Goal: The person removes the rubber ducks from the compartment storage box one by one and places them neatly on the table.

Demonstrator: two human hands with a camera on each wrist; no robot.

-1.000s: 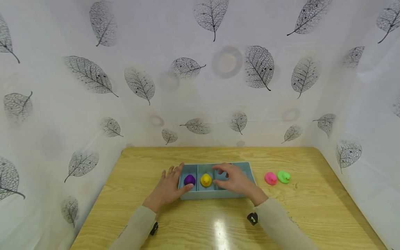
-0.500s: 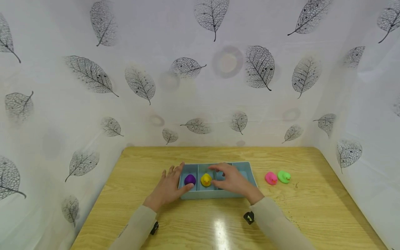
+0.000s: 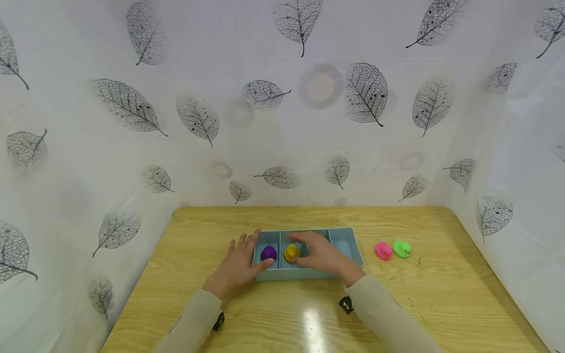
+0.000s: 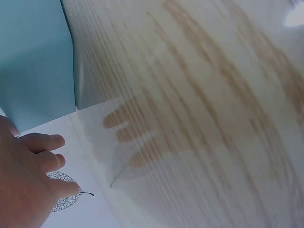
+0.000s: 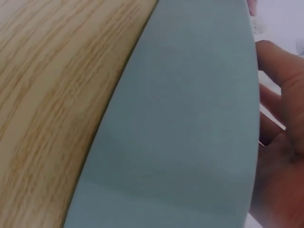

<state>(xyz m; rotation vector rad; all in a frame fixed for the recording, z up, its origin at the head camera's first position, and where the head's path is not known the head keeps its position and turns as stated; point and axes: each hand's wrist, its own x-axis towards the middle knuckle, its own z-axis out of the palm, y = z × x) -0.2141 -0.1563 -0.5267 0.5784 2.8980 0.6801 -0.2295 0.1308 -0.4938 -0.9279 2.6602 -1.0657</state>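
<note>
Head view: pink duck [image 3: 383, 251], green duck [image 3: 401, 248] right of tray [image 3: 304, 275]. Right hand [image 3: 324, 256], now farther left, blocks tray's middle, fingers parted at yellow duck [image 3: 290, 252] inside. Left hand [image 3: 238, 263] spread at tray's left end.

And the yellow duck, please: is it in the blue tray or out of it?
In. The head view shows the yellow duck inside the blue tray, in the compartment beside the one holding the purple toy.
</note>
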